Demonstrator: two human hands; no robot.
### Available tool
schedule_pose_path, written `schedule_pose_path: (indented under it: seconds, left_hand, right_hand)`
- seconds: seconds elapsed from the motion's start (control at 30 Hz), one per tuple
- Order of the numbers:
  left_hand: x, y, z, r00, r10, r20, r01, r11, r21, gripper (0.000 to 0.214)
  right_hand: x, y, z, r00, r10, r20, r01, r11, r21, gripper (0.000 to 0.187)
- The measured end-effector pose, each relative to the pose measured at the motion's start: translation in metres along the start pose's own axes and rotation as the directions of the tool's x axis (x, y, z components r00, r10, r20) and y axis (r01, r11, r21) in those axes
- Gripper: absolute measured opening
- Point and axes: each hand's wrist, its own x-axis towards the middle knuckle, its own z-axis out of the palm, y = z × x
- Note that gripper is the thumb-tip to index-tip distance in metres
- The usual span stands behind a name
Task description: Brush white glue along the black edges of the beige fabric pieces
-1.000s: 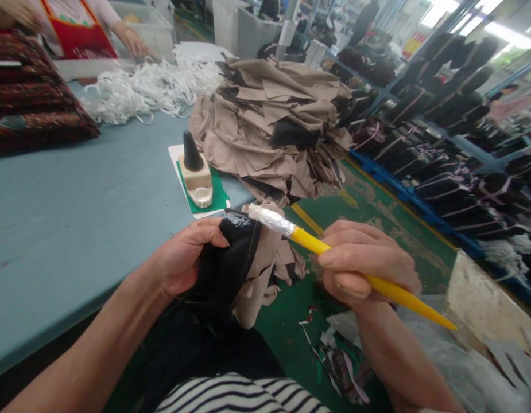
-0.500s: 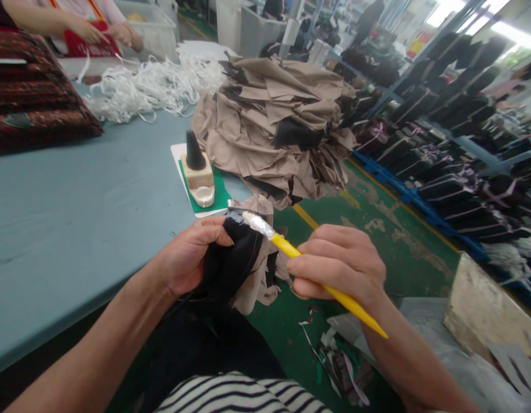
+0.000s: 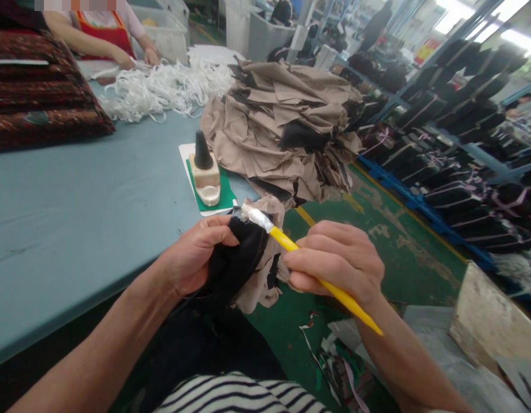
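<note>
My left hand (image 3: 200, 252) grips a piece of black fabric (image 3: 235, 258) with a beige lining, thumb on top near its upper edge. A whitish wet smear lies along that edge. In my right hand (image 3: 338, 258) is a yellow-handled brush (image 3: 286, 238), held like a pen. Its silvery, coated head rests on the fabric's edge, just beyond my left thumb. Past my left hand, on the table's edge, stands a cream dispenser with a black cone-shaped top (image 3: 205, 166), on a green and white card (image 3: 227, 198).
A blue-grey table (image 3: 97, 212) stretches left. Beige and black fabric pieces (image 3: 286, 115) are heaped at its far end, beside white straps (image 3: 162, 92). Dark patterned material (image 3: 41, 92) lies at left. A co-worker (image 3: 105, 34) handles straps. Scraps (image 3: 338, 355) litter the green floor; bundles stand on blue pallets (image 3: 424, 206).
The brush head has shifted slightly left along the fabric's edge, toward my left thumb. The co-worker's hands have come down to the straps. My view has turned slightly left.
</note>
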Motion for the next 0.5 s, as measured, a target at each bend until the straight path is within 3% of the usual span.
schedule_pose_path:
  seconds: [0.23, 0.37, 0.5]
  left_hand:
    - [-0.01, -0.001, 0.005, 0.998, 0.052, -0.029, -0.052, 0.999, 0.014, 0.022]
    - [-0.015, -0.001, 0.007, 0.996, 0.074, -0.047, -0.073, 0.997, 0.019, 0.022]
    - [-0.02, -0.001, 0.008, 0.988, 0.127, -0.087, -0.125, 0.992, 0.027, 0.021]
  right_hand:
    - [0.005, -0.001, 0.008, 1.0, -0.022, 0.01, 0.022, 1.0, 0.0, 0.018]
    - [0.01, -0.003, 0.013, 0.994, -0.076, -0.08, 0.078, 0.997, 0.022, 0.02]
    - [0.013, -0.004, 0.018, 0.999, -0.037, -0.032, 0.038, 0.999, 0.033, 0.02]
